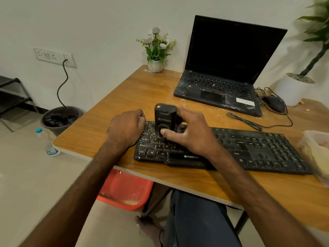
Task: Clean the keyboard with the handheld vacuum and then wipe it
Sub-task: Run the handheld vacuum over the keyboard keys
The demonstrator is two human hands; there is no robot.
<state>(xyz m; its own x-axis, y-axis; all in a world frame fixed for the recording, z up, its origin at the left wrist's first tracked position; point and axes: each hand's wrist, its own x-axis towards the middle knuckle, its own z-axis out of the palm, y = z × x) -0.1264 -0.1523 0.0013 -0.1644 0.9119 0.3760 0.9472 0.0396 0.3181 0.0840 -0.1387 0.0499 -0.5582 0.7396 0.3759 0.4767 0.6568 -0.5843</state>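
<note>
A black dusty keyboard (258, 148) lies across the wooden table (128, 90) near its front edge. A small black handheld vacuum (164, 115) stands upright on the keyboard's upper left keys. My right hand (192, 132) grips the vacuum from the right, thumb on its front lower part and fingers behind it. My left hand (126, 127) rests on the keyboard's left end with its fingers curled over the top left corner. The vacuum's nozzle is hidden against the keys.
An open dirty laptop (222, 82) sits behind the keyboard, with a black mouse (274, 103) and cables to its right. A small flower pot (155, 65) stands at the back edge, a yellow cloth (318, 157) at the right. A bin (60, 118), bottle (48, 145) and red tub (124, 189) are on the floor.
</note>
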